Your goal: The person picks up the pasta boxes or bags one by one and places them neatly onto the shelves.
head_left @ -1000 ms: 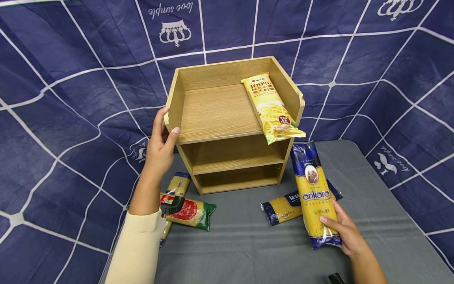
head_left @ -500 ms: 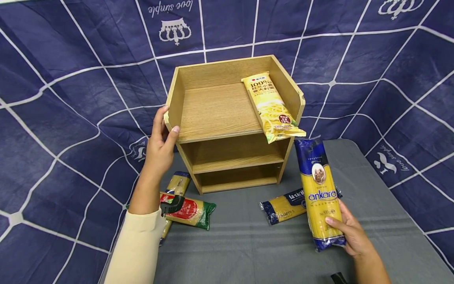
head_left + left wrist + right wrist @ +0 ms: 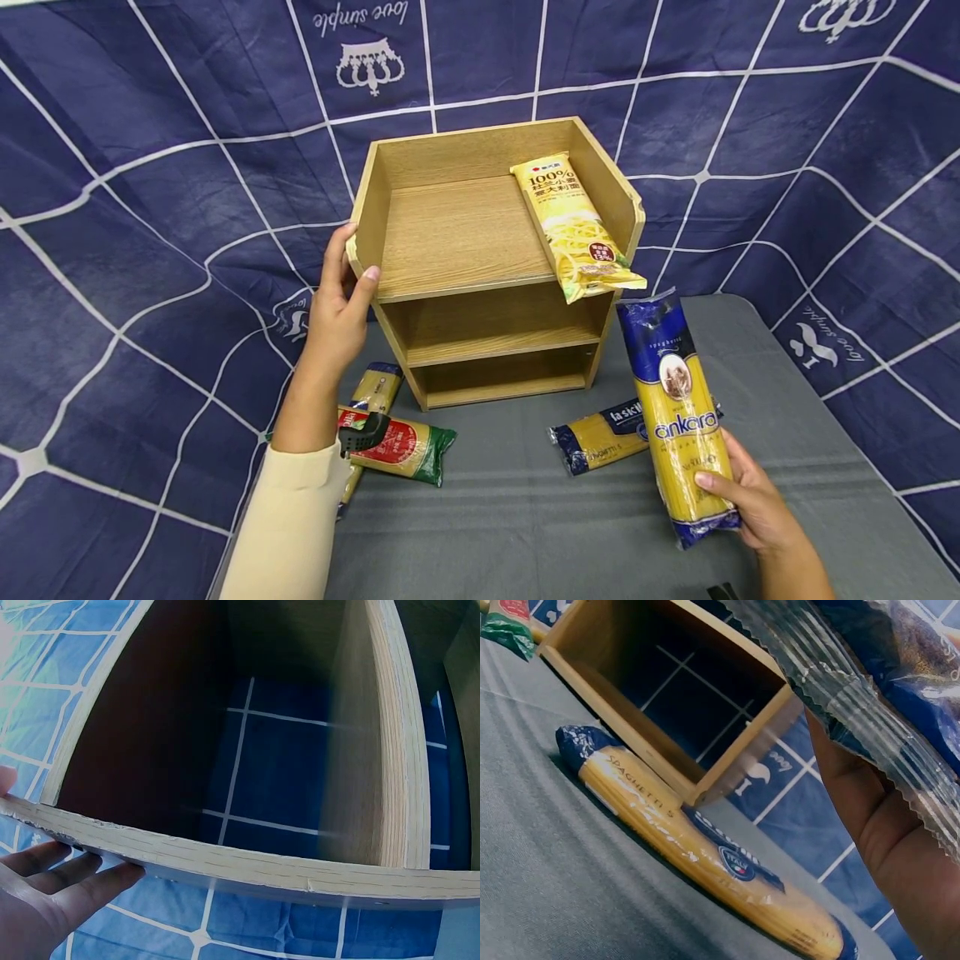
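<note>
In the head view, taking the wooden shelf (image 3: 450, 242) as the dial's centre, the right hand (image 3: 757, 500) is at 4 o'clock, clamped on a spaghetti packet (image 3: 678, 408) marked "ankara". Its thumb lies on the front near the lower end, and the blue top points between 11 and 12 o'clock. The left hand (image 3: 335, 321), between 8 and 9 o'clock, grips the shelf's side panel, thumb inside, fingers outside. A yellow noodle packet (image 3: 573, 225) lies on the top board toward 3 o'clock, its near end overhanging the front edge. On the grey bench (image 3: 517, 517), a blue-and-yellow packet (image 3: 600, 439) lies at 5 o'clock, partly hidden behind the held one. Toward 7 o'clock, a red-and-green packet (image 3: 408, 450) lies across a blue-ended packet (image 3: 378, 389).
</note>
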Available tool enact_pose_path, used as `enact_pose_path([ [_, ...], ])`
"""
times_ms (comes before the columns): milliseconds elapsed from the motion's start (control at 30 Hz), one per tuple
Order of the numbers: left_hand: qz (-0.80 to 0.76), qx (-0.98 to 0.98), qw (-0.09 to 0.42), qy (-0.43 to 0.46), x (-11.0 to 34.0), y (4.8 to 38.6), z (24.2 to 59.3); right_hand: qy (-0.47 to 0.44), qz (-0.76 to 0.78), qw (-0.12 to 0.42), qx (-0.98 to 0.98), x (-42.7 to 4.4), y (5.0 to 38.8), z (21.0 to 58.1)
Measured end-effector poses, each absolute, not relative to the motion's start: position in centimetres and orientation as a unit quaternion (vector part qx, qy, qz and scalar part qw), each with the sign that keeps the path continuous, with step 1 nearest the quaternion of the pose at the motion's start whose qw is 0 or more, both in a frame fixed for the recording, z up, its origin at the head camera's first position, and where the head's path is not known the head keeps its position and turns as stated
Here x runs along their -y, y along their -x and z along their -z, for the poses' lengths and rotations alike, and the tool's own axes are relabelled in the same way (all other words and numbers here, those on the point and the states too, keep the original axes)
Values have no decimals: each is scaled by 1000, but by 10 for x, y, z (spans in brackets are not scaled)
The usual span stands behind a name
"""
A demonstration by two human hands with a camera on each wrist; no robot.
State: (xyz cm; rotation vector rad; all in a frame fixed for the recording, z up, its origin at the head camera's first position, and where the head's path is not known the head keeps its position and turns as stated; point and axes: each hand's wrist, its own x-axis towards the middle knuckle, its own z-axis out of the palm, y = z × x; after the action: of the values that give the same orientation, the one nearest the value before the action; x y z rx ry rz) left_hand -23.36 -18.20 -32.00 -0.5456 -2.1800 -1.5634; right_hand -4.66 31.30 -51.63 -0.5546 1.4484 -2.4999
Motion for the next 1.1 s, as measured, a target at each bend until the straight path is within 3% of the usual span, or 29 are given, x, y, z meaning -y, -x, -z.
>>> enact_pose_path([
  [1100, 565, 775, 205, 196, 182, 232, 321, 166, 793, 157, -565, -279, 49, 505],
])
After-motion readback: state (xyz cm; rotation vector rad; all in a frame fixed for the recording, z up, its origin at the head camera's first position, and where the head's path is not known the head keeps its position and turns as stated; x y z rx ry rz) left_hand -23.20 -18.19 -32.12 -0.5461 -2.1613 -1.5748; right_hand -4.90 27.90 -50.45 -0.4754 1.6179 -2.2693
